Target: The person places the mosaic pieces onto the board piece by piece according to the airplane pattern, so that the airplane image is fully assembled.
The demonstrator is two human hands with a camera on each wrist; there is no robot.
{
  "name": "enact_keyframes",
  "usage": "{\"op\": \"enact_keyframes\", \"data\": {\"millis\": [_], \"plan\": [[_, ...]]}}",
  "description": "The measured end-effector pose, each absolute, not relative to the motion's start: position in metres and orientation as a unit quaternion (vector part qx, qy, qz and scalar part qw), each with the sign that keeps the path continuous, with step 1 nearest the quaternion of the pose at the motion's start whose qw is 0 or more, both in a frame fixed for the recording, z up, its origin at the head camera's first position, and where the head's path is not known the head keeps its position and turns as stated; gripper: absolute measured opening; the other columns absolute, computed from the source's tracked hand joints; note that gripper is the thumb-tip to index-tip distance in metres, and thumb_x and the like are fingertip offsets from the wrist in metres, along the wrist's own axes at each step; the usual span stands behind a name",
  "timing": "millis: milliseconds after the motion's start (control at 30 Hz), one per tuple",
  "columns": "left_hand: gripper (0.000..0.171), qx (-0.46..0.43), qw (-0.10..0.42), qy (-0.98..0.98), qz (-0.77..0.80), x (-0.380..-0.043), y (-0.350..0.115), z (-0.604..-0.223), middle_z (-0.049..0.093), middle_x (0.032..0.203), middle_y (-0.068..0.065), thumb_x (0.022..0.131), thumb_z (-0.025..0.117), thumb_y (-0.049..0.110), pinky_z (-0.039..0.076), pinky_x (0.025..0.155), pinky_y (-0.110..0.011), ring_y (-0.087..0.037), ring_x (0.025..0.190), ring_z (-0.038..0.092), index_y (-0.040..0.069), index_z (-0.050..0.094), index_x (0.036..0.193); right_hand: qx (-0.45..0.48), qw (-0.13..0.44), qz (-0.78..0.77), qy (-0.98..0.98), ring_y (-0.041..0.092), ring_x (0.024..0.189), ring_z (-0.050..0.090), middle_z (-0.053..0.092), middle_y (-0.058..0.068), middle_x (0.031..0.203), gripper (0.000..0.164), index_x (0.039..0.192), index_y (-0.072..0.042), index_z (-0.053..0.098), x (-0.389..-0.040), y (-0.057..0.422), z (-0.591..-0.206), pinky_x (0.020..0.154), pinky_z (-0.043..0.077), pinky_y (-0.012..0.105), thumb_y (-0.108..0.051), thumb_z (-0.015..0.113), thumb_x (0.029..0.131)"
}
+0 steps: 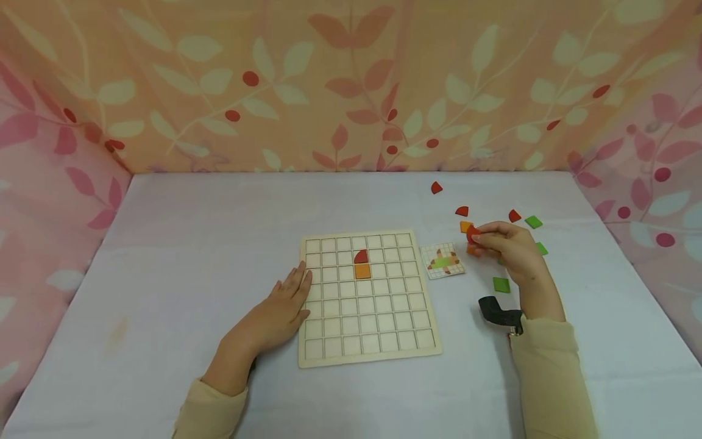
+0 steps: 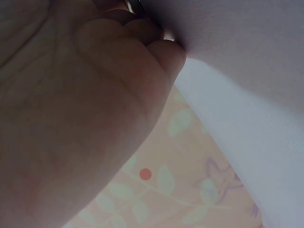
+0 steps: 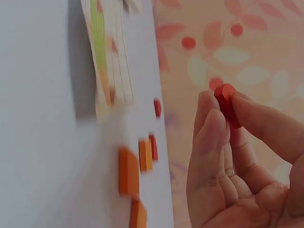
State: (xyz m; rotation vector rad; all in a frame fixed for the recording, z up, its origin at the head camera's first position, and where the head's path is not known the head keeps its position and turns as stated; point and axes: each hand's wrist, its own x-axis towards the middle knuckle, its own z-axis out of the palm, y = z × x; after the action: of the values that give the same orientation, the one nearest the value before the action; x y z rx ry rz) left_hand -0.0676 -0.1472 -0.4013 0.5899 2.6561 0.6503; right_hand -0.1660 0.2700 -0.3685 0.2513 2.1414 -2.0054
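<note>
Leaf-print curtain [image 1: 351,79] behind, white cloth on the table [image 1: 164,256]. Clock read from the middle of the grid board [image 1: 366,326], head view.

Left hand [image 1: 276,314]: 9 o'clock, fingers extended, laid on the board's edge; grasping nothing, apparently steadying it.

Right hand [image 1: 509,249]: between 2 and 3 o'clock. Thumb and fingertips pinched together on a red piece [image 3: 225,102], lifted off the cloth; gap no wider than the piece.

On board, toward 12: one red quarter-round [image 1: 361,256] directly above one orange square [image 1: 362,271], neighbouring cells. Pattern card [image 1: 445,262] at 2 o'clock, just beside the board. Loose: red wedge [image 1: 436,188] at 1; green tile [image 1: 501,285] at 3.

Step, judged: selecting and lifting the next piece; layout barely begun. Next move probably calls for carrying it toward 8 o'clock, turning its curve to match the card, and lowering it flat into one cell. Target cell: cannot tell.
</note>
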Motion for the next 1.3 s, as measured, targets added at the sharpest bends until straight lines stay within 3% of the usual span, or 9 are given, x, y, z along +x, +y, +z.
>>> {"op": "enact_keyframes", "data": {"millis": [300, 633, 867, 1100, 1300], "plan": [[0.065, 0.201, 0.186, 0.935, 0.226, -0.069, -0.146, -0.397, -0.005, 0.156, -0.018, 0.099, 0.047, 0.016, 0.012, 0.112, -0.052, -0.033, 0.143, 0.0, -0.004, 0.011, 0.149, 0.036, 0.114, -0.672, 0.731, 0.013, 0.072, 0.067, 0.065, -0.001, 0.085, 0.006, 0.094, -0.004, 0.062, -0.149, 0.213, -0.369, 0.069, 0.055, 0.022, 0.001, 0.062, 0.089], [0.066, 0.195, 0.188, 0.935, 0.228, -0.07, -0.151, -0.396, -0.007, 0.156, -0.017, 0.099, 0.047, 0.017, 0.01, 0.112, -0.052, -0.033, 0.143, -0.001, -0.004, 0.009, 0.149, 0.003, 0.16, -0.679, 0.717, 0.015, 0.074, 0.068, 0.067, 0.005, 0.083, 0.014, 0.096, 0.014, 0.058, -0.137, 0.154, -0.379, 0.073, 0.055, 0.026, 0.005, 0.062, 0.086], [0.065, 0.196, 0.181, 0.934, 0.236, -0.068, -0.155, -0.396, -0.004, 0.155, -0.02, 0.098, 0.047, 0.014, 0.01, 0.111, -0.055, -0.036, 0.142, 0.001, -0.007, 0.011, 0.148, -0.003, 0.185, -0.674, 0.715, 0.014, 0.084, 0.064, 0.063, 0.01, 0.095, 0.009, 0.091, 0.007, 0.065, -0.126, 0.119, -0.388, 0.076, 0.054, 0.026, 0.004, 0.066, 0.083], [0.065, 0.199, 0.18, 0.935, 0.233, -0.067, -0.154, -0.397, -0.004, 0.156, -0.019, 0.098, 0.047, 0.015, 0.011, 0.112, -0.053, -0.034, 0.142, 0.001, -0.005, 0.011, 0.148, -0.012, 0.206, -0.72, 0.663, 0.022, 0.077, 0.07, 0.065, 0.018, 0.093, 0.012, 0.093, 0.013, 0.064, -0.119, 0.098, -0.39, 0.074, 0.056, 0.034, 0.011, 0.064, 0.082], [0.065, 0.202, 0.182, 0.931, 0.244, -0.069, -0.148, -0.397, -0.003, 0.156, -0.018, 0.098, 0.048, 0.015, 0.011, 0.112, -0.052, -0.033, 0.143, 0.001, -0.004, 0.012, 0.148, 0.025, 0.214, -0.715, 0.665, 0.026, 0.076, 0.07, 0.065, 0.021, 0.095, 0.019, 0.098, 0.017, 0.062, -0.116, 0.087, -0.393, 0.068, 0.056, 0.028, 0.012, 0.065, 0.08]]}}
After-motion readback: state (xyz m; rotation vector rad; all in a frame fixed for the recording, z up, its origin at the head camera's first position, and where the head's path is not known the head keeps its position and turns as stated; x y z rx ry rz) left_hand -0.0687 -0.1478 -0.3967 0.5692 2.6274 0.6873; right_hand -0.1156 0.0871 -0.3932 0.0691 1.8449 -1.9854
